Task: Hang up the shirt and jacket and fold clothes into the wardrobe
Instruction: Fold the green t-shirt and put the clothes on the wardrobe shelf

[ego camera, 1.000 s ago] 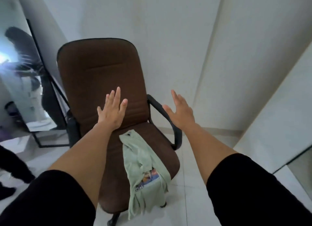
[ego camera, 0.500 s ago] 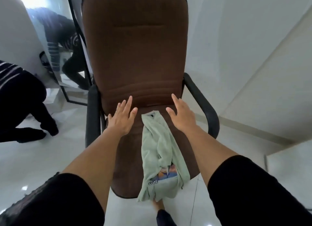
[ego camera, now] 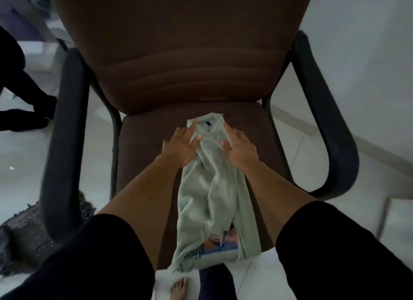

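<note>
A pale green shirt (ego camera: 207,187) lies bunched in a long strip on the seat of a brown chair (ego camera: 178,53). Its collar end points to the backrest, and its lower end, with a coloured print and some script letters, hangs over the front edge of the seat.

The left hand (ego camera: 182,146) is at the left side of the collar end. Its fingers are stretched forward and lie on the cloth, with the thumb also on the fabric; they are nearly straight and do not close around anything. The right hand (ego camera: 240,148) is at the right side of the same end, its fingers spread and only a little bent, resting on the cloth. Whether any finger pinches the fabric, I cannot tell, because the picture is a little blurred here. Both forearms are bare and come out from black sleeves (ego camera: 335,255).

The chair has two black armrests (ego camera: 321,111), one on each side. Under it is a light tiled floor (ego camera: 22,156). A bare foot (ego camera: 178,288) stands on the floor below the hanging end of the shirt. At the left edge there is a dark rug (ego camera: 20,243), and behind it the dark legs of another person (ego camera: 20,93).
</note>
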The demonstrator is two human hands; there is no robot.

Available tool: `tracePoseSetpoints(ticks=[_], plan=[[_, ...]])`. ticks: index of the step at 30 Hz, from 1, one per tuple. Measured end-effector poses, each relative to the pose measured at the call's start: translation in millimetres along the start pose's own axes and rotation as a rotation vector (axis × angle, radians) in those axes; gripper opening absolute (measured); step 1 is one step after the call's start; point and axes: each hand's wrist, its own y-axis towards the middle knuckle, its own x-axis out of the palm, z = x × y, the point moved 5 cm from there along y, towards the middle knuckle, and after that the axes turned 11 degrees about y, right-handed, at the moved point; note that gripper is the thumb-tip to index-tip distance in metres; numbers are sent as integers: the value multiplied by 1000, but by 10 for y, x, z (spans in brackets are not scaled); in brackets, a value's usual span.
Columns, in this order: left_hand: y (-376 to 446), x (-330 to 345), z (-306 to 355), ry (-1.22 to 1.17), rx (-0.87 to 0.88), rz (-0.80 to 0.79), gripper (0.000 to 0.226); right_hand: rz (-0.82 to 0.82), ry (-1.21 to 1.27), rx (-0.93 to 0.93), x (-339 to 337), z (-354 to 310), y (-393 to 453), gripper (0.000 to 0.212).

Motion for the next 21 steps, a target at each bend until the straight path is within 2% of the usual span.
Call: tracePoseSetpoints(ticks=[3,9,14,21], plan=[[263,144,25,18,-12,-3,52,-62,-14,40,123,116,248,53],[662,323,-26,26,-82,-25,51,-108,-21,3,335,215,618,51],[866,423,-145,-28,-168,-84,50,-48,-122,-5,374,195,798,51],[868,310,-167,-203,-279,-45,52,-17,-213,48,405,125,1007,39]])
